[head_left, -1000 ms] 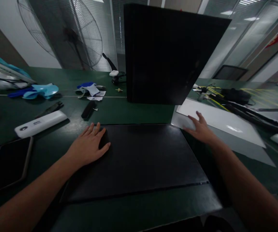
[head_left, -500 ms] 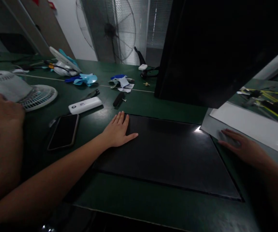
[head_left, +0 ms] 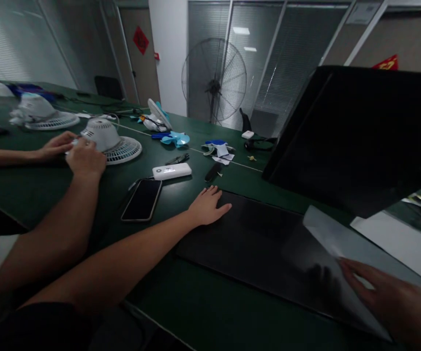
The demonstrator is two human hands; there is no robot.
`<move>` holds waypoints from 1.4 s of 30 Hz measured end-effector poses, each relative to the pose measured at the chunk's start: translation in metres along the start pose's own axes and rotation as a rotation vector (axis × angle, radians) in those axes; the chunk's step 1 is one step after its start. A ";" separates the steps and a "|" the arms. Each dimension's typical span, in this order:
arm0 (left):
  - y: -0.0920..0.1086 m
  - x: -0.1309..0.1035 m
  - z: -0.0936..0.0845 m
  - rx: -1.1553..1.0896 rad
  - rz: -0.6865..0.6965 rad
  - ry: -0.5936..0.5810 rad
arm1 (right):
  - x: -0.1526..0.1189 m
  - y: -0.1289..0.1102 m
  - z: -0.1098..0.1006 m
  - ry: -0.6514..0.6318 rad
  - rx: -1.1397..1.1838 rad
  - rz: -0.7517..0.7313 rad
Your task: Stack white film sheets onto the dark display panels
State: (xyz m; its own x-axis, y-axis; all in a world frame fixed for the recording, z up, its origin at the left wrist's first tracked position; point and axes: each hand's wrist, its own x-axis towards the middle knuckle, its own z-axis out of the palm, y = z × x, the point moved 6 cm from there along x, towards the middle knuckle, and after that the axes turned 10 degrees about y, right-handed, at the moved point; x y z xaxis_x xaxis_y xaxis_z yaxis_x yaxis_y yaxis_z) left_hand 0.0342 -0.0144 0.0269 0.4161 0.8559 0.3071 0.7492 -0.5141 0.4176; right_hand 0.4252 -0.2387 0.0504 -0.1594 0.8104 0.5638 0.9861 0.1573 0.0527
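Observation:
My left hand [head_left: 207, 207] lies flat with fingers spread on the upper left corner of a thin dark panel [head_left: 254, 239] on the table. At the panel's right end, a clear plastic film [head_left: 327, 234] is lifted and folded back over the surface. My right hand [head_left: 382, 285] pinches the edge of this film, thumb and fingers together. A dim reflection of the right hand shows on the film and panel. Left of my left hand lie a phone [head_left: 142, 200] with a dark screen and a white power bank [head_left: 172, 171].
A large black monitor [head_left: 356, 141] stands behind the panel. A white board [head_left: 402, 243] lies at the right. To the left, another person's hands [head_left: 86, 156] hold a white fan part [head_left: 102, 134]. Light blue fan blades [head_left: 175, 139] and small scraps lie farther back.
My view has swung left and up. My right hand has moved toward me, drawing the film back along the panel's right end. My left hand stays flat on the panel.

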 end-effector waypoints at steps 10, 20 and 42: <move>-0.021 0.015 0.002 -0.419 -0.052 0.166 | 0.064 -0.208 0.032 -0.197 0.266 -0.397; -0.012 0.017 0.016 -0.128 0.052 0.008 | 0.054 -0.233 0.027 -0.374 0.549 -0.444; 0.016 -0.006 0.017 0.435 0.210 -0.137 | -0.049 0.208 0.026 -0.269 -0.345 0.816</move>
State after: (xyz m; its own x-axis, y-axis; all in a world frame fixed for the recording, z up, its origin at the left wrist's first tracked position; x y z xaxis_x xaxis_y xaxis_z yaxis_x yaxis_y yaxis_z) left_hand 0.0522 -0.0270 0.0170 0.6231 0.7507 0.2195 0.7752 -0.6302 -0.0450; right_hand 0.6368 -0.2309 0.0129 0.6277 0.7069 0.3262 0.7499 -0.6615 -0.0095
